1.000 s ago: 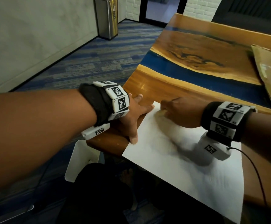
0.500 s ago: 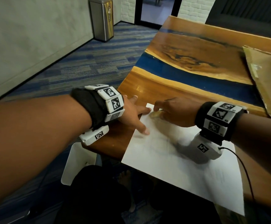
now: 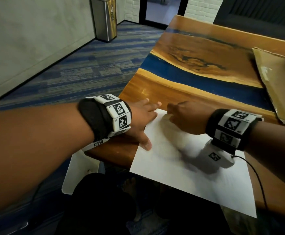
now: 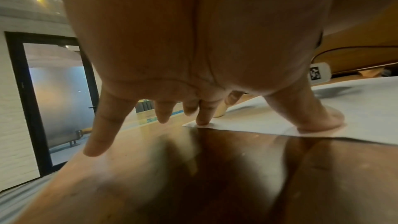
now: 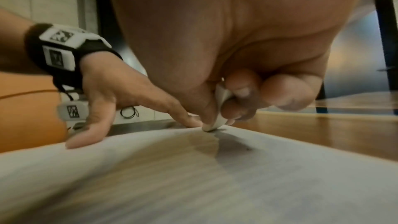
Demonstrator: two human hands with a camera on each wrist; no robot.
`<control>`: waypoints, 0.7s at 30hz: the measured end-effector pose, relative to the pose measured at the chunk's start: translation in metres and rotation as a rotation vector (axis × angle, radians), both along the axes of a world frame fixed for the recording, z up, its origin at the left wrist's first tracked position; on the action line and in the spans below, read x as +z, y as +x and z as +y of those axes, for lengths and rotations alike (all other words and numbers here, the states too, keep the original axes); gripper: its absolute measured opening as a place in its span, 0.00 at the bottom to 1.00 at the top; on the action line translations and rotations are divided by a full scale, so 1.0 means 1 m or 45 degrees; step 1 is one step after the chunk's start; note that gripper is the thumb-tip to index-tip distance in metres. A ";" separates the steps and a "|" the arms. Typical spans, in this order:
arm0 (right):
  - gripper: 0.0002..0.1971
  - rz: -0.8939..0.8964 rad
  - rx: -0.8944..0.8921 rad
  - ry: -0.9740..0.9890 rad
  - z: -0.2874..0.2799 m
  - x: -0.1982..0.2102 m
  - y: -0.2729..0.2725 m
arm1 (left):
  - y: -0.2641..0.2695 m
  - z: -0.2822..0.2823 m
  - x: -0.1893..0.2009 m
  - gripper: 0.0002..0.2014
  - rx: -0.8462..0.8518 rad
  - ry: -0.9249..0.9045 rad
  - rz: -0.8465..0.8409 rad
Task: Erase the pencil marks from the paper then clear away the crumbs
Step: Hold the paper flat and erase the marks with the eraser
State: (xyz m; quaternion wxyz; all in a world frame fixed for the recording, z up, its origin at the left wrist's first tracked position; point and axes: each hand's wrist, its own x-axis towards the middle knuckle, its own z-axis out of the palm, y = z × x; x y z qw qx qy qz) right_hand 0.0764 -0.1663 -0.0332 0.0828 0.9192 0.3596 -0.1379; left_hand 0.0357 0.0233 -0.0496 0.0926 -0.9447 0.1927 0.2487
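A white sheet of paper (image 3: 185,168) lies at the near corner of the wooden table, its lower part hanging past the edge. My left hand (image 3: 145,119) lies spread and flat, thumb and one fingertip pressing the paper's left border (image 4: 254,125). My right hand (image 3: 182,116) pinches a small white eraser (image 5: 219,108) between thumb and fingers, its tip touching the paper near the far left corner (image 5: 215,128). The same eraser (image 4: 220,111) shows behind my left fingers. Faint pencil traces (image 3: 162,150) lie mid-sheet.
The table (image 3: 197,53) is wood with a blue resin band. A flattened cardboard piece (image 3: 277,85) lies at the right. A white chair (image 3: 77,172) stands below the table's left corner. A metal bin (image 3: 104,19) stands by the far wall.
My left thumb moved from the table edge onto the paper's border and stays there. The right hand with the eraser stays near the far left corner, shifting slightly. The head view moved a little.
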 end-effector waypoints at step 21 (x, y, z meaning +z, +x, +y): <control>0.14 -0.042 0.188 0.010 0.002 -0.010 -0.013 | 0.002 0.012 -0.004 0.65 0.073 -0.075 0.161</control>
